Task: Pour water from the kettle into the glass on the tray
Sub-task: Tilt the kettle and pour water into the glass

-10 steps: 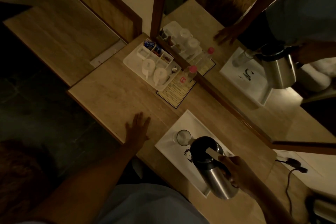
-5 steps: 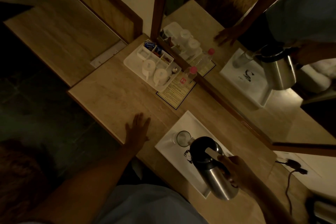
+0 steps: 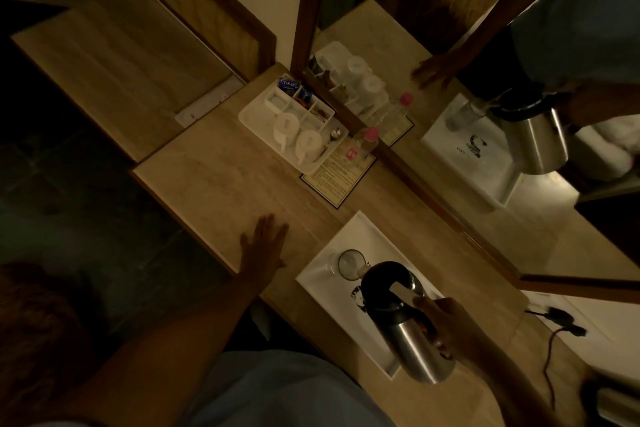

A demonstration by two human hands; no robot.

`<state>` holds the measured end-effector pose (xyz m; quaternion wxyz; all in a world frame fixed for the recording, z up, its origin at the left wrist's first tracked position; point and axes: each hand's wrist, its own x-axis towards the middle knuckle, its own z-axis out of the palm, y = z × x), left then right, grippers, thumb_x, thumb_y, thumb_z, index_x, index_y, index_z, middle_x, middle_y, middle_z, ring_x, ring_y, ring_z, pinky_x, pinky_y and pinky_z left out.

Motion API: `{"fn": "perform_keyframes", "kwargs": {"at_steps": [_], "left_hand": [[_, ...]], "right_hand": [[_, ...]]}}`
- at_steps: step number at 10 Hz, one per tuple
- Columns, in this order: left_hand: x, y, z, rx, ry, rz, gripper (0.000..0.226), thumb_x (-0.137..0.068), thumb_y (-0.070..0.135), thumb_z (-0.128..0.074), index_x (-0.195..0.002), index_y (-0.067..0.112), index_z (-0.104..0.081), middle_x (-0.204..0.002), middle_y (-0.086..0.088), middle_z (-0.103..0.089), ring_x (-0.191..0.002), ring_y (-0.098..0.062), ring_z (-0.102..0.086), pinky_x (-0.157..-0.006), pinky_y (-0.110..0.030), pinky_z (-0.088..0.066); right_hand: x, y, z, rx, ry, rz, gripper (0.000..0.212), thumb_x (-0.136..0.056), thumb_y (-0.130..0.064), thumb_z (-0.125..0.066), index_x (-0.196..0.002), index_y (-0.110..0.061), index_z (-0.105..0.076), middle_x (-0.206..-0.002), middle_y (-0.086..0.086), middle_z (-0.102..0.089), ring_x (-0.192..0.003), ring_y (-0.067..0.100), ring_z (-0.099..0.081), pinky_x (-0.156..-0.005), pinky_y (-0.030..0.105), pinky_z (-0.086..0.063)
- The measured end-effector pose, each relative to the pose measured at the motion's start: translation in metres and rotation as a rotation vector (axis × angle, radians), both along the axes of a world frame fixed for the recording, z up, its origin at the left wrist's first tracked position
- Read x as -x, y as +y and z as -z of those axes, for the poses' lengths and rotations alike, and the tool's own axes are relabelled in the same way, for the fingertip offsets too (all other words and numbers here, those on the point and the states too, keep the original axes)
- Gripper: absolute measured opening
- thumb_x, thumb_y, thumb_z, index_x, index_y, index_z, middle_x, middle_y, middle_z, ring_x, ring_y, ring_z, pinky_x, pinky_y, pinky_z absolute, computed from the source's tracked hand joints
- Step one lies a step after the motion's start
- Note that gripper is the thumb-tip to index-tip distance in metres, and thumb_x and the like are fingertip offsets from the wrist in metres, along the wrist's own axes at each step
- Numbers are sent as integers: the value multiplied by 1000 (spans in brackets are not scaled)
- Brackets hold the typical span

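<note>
A steel kettle (image 3: 417, 340) with a black lid is held tilted over a white tray (image 3: 374, 232), its spout right at the rim of a clear glass (image 3: 349, 263) standing on the tray's left part. My right hand (image 3: 450, 326) grips the kettle's handle from the right. My left hand (image 3: 264, 244) lies flat on the wooden counter, fingers spread, to the left of the tray and apart from it. The room is dim, so no water stream can be made out.
A white compartment tray (image 3: 254, 114) with two upturned cups, tea sachets and a spoon stands at the back. A pink-capped bottle (image 3: 363, 144) stands on a printed card (image 3: 332, 180) beside the mirror (image 3: 485, 114). A black cable (image 3: 554, 340) lies at right.
The kettle and my right hand have held almost the same place over the glass. My left hand has stayed flat on the counter.
</note>
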<state>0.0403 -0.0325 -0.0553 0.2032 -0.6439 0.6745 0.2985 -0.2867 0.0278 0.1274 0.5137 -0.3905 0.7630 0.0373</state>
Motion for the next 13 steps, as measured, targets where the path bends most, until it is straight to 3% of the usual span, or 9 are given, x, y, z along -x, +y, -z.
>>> {"fn": "perform_keyframes", "kwargs": {"at_steps": [4, 13], "left_hand": [[0, -1, 0, -5, -1, -6, 96, -100, 45, -65, -170, 33, 0, -176, -9, 14, -166, -31, 9, -127, -66, -19], [-1, -1, 1, -7, 3, -2, 96, -100, 46, -65, -169, 33, 1, -176, -9, 15, -165, -31, 9, -127, -66, -18]], "right_hand": [[-6, -8, -2, -28, 25, 18, 51, -102, -38, -51, -63, -8, -66, -45, 1, -54, -34, 11, -45, -40, 23, -37], [-13, -15, -5, -59, 52, -15, 53, -103, -40, -48, -74, -2, -71, -51, 4, -56, -39, 13, -49, -44, 22, -42]]}}
